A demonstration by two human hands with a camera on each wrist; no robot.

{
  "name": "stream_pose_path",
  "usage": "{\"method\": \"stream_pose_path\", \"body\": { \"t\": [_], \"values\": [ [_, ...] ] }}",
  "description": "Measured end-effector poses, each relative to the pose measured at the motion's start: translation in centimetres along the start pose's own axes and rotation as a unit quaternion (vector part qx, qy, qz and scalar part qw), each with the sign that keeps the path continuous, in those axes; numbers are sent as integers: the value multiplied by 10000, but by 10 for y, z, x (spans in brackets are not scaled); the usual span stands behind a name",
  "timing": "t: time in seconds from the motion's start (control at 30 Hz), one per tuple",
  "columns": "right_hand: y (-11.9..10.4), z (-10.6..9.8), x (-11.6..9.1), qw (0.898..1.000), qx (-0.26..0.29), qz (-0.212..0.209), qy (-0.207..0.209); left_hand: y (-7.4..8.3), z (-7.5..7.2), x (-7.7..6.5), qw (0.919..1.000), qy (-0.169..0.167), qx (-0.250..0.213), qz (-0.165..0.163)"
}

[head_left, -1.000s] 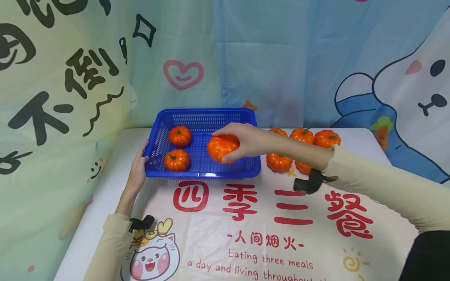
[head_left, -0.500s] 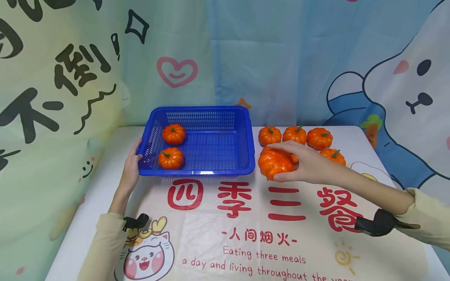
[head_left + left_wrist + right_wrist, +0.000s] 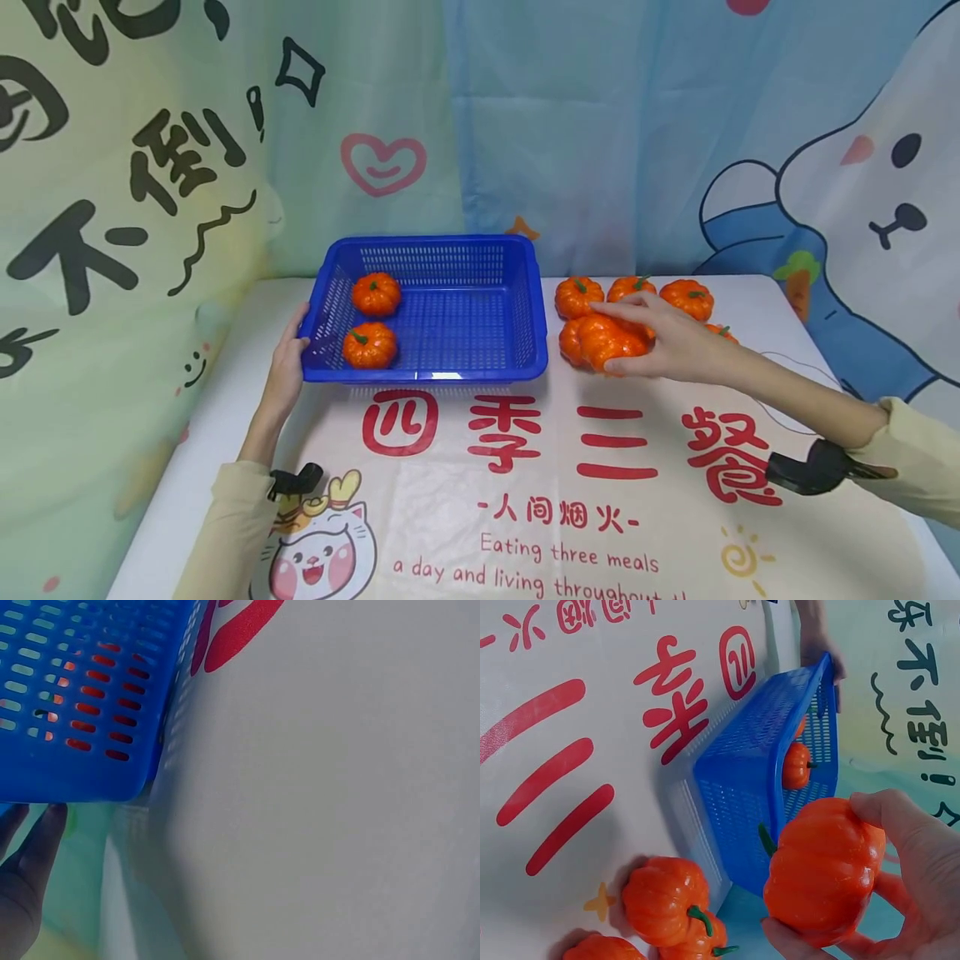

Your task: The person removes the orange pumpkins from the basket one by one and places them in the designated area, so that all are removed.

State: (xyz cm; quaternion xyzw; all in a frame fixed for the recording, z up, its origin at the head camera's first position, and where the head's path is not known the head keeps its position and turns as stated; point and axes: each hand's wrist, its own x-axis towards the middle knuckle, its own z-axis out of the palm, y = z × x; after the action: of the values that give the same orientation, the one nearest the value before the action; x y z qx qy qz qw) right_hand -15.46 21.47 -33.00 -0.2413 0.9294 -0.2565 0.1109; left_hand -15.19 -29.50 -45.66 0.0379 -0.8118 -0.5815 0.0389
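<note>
My right hand [image 3: 675, 337] grips an orange toy pumpkin [image 3: 821, 874] from the side, fingers and thumb round it and its green stem toward the basket. In the head view it overlaps another pumpkin [image 3: 572, 342] at the front left of the right-hand group; in the right wrist view it appears above the pumpkins [image 3: 666, 896] on the table. The blue plastic basket [image 3: 435, 375] has two pumpkins along its left side, one farther back [image 3: 377, 294] and one nearer [image 3: 370, 346]. My left hand [image 3: 285, 367] holds the basket's left rim, some fingers hidden behind it.
More pumpkins stand right of the basket: a back row [image 3: 580, 297] and one [image 3: 722, 332] partly behind my right hand. The white table [image 3: 750, 287] carries a printed cloth [image 3: 525, 467]. A patterned curtain [image 3: 555, 167] hangs right behind it.
My right hand has carried its pumpkin from over the basket to the group on the right, then slightly farther right. My left hand has stayed on the basket's rim.
</note>
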Motion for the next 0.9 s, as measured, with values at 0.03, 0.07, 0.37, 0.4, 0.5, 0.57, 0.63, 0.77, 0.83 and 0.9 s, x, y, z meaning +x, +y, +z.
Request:
{"method": "stream_pose_path", "body": {
  "t": [0.03,0.07,0.37,0.4,0.5,0.57,0.63,0.77,0.83,0.9],
  "values": [
    [1,0,1,10000,-12,-12,4,4,0,-2,10000,-11,-19,-44],
    [1,0,1,10000,-17,-7,5,9,1,-4,10000,-20,-11,-77],
    [8,5,5,9999,-31,1,166,35,4,-14,9998,-53,-55,-200],
    [9,5,5,9998,-20,9,173,35,4,-14,9998,-52,-61,-200],
    [10,6,6,9999,29,28,165,35,4,-14,9998,-45,-62,-204],
    [11,7,6,9999,48,28,158,35,4,-14,9998,-44,-50,-209],
    [12,8,7,9998,95,31,158,35,5,-14,9997,-43,-29,-226],
    [12,10,8,9997,163,59,197,35,4,-13,9997,-46,-20,-228],
    [13,11,9,9996,186,63,212,35,4,-13,9997,-50,-10,-234],
    [13,13,10,9996,168,43,217,34,4,-13,9997,-40,0,-229]
  ]
}}
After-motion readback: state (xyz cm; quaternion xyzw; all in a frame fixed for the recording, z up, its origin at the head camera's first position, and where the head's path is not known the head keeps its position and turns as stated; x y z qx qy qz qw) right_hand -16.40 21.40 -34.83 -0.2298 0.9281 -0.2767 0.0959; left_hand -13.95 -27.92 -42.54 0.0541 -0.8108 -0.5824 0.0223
